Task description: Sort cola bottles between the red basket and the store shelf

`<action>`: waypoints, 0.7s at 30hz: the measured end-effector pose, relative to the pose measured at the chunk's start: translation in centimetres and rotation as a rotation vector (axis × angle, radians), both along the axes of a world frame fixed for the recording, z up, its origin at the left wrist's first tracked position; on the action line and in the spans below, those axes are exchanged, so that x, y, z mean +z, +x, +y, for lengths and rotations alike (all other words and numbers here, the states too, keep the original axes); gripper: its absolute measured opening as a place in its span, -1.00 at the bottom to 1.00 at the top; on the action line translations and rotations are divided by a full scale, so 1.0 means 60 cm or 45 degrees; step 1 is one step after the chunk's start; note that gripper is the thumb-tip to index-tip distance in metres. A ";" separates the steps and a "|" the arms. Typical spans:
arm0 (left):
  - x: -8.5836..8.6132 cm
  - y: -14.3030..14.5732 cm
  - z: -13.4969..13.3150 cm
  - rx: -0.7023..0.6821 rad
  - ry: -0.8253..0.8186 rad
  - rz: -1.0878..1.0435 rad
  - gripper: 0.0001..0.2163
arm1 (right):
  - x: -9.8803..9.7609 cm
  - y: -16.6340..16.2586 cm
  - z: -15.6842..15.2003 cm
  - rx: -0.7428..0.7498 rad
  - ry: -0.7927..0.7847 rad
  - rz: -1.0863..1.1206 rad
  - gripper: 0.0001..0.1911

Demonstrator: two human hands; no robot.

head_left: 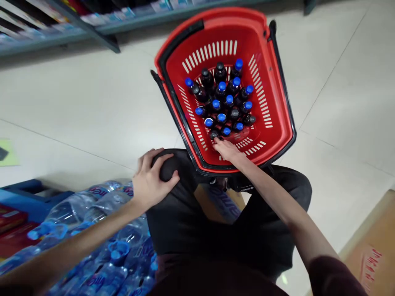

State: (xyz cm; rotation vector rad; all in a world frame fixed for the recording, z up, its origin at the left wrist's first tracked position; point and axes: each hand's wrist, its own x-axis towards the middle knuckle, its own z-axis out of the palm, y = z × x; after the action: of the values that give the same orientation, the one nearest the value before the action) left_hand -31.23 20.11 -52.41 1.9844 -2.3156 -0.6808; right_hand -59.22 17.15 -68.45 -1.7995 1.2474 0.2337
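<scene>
A red shopping basket point(271, 82) with black handles stands on the pale tiled floor in front of my knees. Several dark bottles point(220, 102) with blue or black caps stand upright inside it. My right hand point(226, 149) reaches into the basket's near side, its fingertips touching the nearest black-capped bottle point(213, 134); the fingers are bunched and partly hidden. My left hand point(151, 179) rests on my left knee in dark trousers, fingers wrapped over it.
A shrink-wrapped pack of clear water bottles point(92, 238) with blue caps lies at lower left beside a blue pallet point(27, 193). A shelf base point(101, 28) runs along the top. A cardboard box point(373, 246) sits at lower right.
</scene>
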 end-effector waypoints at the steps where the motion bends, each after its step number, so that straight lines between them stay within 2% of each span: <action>1: -0.003 0.004 0.004 -0.006 -0.022 0.012 -0.59 | 0.004 -0.003 0.001 -0.042 -0.009 0.013 -0.69; 3: -0.010 0.011 0.012 -0.017 -0.059 0.038 -0.58 | 0.023 -0.007 0.005 -0.153 -0.038 0.038 -0.66; 5: -0.014 0.012 0.016 -0.008 -0.067 0.046 -0.57 | 0.060 -0.008 0.012 -0.284 -0.090 0.055 -0.69; 9: -0.007 0.005 0.020 0.088 0.031 -0.029 -0.55 | 0.173 0.004 0.039 -0.562 -0.303 0.047 -0.87; 11: -0.006 0.007 0.022 0.110 0.075 -0.014 -0.50 | 0.218 0.011 0.055 -0.692 -0.444 -0.012 -0.96; 14: -0.022 0.023 0.020 0.141 0.159 0.072 -0.38 | 0.255 0.019 0.063 -0.843 -0.638 -0.142 -0.92; 16: -0.033 0.037 0.017 0.124 0.117 0.150 -0.32 | 0.282 0.028 0.064 -0.996 -0.661 -0.244 -0.86; 18: -0.033 0.041 0.021 0.043 0.043 0.241 -0.26 | 0.335 0.037 0.075 -1.041 -0.704 -0.328 -0.88; 21: -0.012 0.012 0.048 -0.076 -0.135 0.473 -0.13 | 0.458 0.042 0.116 -0.904 -0.848 -0.421 -0.88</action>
State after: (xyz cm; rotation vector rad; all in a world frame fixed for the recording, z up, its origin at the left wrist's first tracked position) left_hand -30.50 23.01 -53.16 1.5902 -2.1452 -0.8294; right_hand -56.71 24.10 -40.99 -1.6728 1.7366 -0.9345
